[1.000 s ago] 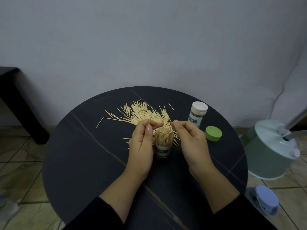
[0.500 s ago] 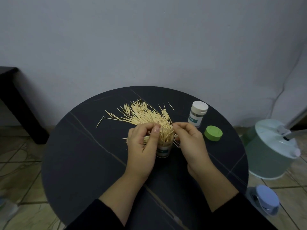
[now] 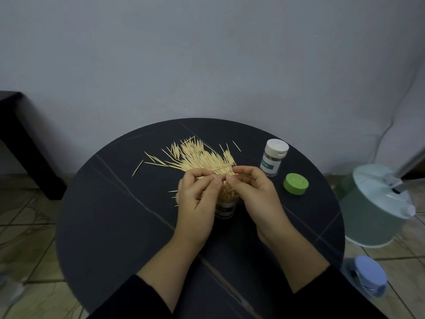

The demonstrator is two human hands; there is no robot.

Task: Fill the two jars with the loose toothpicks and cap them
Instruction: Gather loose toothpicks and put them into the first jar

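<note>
While fingers of left hand (image 3: 195, 201) and right hand (image 3: 255, 196) pinch toothpicks (image 3: 226, 192) above the jar (image 3: 225, 209), green cap (image 3: 295, 183) sits near table (image 3: 103, 215) edge

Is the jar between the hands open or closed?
Open: toothpicks stick out of the jar, and the green cap lies apart on the table.

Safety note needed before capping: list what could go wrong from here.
1. The fingers of the left hand and the right hand pinch at the toothpicks standing in the narrow open jar; a sideways tug could tip it and spill them.
2. Those toothpicks splay above the rim, so the green cap may not seat, or may snap some.
</note>
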